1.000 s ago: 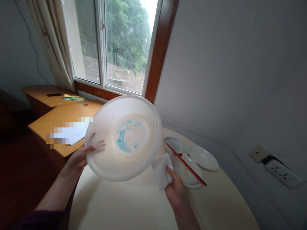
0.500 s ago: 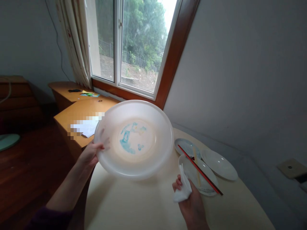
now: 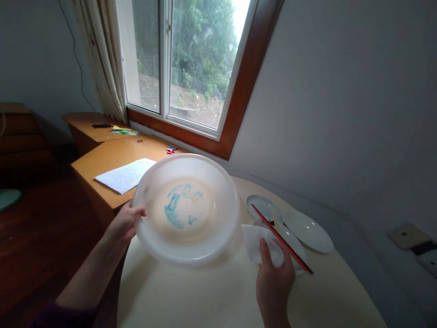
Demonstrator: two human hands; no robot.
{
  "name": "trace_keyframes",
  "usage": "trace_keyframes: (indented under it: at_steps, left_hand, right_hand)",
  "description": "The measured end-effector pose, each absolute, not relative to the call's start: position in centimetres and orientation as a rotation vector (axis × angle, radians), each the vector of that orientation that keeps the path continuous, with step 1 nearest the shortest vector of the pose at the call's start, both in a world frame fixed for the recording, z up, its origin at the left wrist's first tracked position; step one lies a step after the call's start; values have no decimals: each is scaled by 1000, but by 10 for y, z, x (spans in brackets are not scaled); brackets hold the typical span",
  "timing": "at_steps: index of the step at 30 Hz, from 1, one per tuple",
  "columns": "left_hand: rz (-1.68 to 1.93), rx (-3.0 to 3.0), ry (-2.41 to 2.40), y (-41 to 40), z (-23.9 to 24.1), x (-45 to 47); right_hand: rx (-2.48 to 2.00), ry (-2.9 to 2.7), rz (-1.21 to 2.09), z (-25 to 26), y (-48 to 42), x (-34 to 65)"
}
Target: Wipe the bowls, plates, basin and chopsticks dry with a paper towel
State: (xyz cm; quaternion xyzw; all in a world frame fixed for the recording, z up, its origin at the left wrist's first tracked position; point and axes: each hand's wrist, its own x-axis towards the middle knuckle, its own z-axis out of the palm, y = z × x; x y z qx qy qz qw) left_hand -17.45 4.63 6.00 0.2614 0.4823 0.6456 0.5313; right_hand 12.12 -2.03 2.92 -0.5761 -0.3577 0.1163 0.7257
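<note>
My left hand [image 3: 125, 222] grips the left rim of a large translucent white plastic basin [image 3: 187, 208], held tilted above the round cream table [image 3: 205, 296]. A blue print shows through the basin's bottom. My right hand [image 3: 273, 278] is closed on a white tissue [image 3: 256, 241], just right of the basin's lower rim. Beyond the tissue lie three white plates [image 3: 309, 231], with red chopsticks [image 3: 282, 238] and a pale wooden pair resting across the nearest ones.
An orange wooden desk [image 3: 112, 157] with a sheet of paper [image 3: 125, 175] stands left of the table under a window [image 3: 184, 64]. Grey wall to the right carries wall sockets [image 3: 414, 241]. Dark wooden floor lies to the left.
The basin has dropped slightly toward the table. My right hand has moved up with the tissue, now spread out near the basin's rim instead of bunched.
</note>
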Motion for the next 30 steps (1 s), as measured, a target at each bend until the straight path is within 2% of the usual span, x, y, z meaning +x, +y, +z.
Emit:
trace_keyframes:
  at_steps: [2,6,10,17,21,24,30]
  left_hand:
    - [1514,611,1180,46,61,-175]
    - [1419,654,1186,53,62,-179]
    - [1194,750,1142,73,61,-190]
    - [965,937,1134,107,58,-197]
    - [1218,1111,1370,104,66,-188]
    - [1479,1516,1687,77,73,-171]
    - [1113,2290,1475,11,61,-121]
  right_hand:
    - [-1200,-1156,84,25,-21,111]
    - [-947,-1959,2,15,-24,89]
    - [-861,-2268,-17,10,-26,85]
    - [-961,-2215,-141,12,-16,94]
    - [-967,-2100,-156,13,-6,84]
    - [-971,-2068,-166,12,-3,71]
    - [-988,-2061,-149,9,-7,44]
